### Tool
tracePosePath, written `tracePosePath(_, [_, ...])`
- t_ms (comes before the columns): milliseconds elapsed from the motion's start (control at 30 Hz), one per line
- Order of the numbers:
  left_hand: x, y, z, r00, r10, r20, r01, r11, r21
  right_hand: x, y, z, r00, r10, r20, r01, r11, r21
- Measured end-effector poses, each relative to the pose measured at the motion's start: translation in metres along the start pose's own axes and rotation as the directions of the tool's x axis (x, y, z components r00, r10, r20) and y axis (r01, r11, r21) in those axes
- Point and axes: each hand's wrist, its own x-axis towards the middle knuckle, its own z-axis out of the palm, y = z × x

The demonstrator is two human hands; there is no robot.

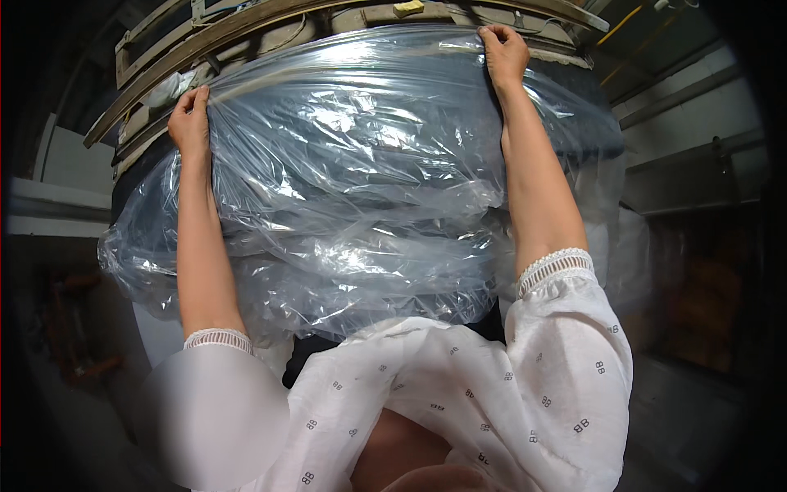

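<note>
A large sheet of clear plastic film (352, 156) spreads in front of me, crumpled and shiny, over a dark surface. At its far left my left hand (190, 121) pinches the film's edge between thumb and fingers. Farther off to the right, my right hand (503, 53) grips the same far edge. Between the two hands that edge runs stretched and fairly straight. Nearer my body the film lies in loose, bunched folds, and some of it hangs past the left and right sides. What is under the film is only dimly visible.
Beyond the film runs a wooden frame (164, 85) with long rails. A small yellow block (408, 8) rests on it at the far middle. White wall panels (684, 107) and a rail stand at the right. An orange-brown object (78, 328) shows dimly at lower left.
</note>
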Motion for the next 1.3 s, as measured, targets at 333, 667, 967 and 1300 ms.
tracePosePath(333, [0.012,0.008,0.006,0.996,-0.003,-0.091,0.040,0.914,0.403,-0.001,-0.010,0.007,0.994,0.021,-0.104,-0.048,0.963,-0.265])
tracePosePath(667, [0.010,0.001,-0.018,0.996,-0.069,-0.048,0.082,0.934,0.348,0.008,-0.009,0.007,0.980,0.119,-0.158,-0.144,0.977,-0.160])
tracePosePath(967, [-0.006,0.019,-0.033,0.967,0.048,0.251,-0.164,0.871,0.464,-0.012,-0.043,-0.007,0.975,-0.044,-0.218,0.058,0.997,0.056])
tracePosePath(1300, [-0.127,0.131,-0.165,0.989,-0.130,0.070,0.124,0.988,0.088,-0.097,-0.107,-0.070,0.700,0.282,0.656,-0.632,0.673,0.384])
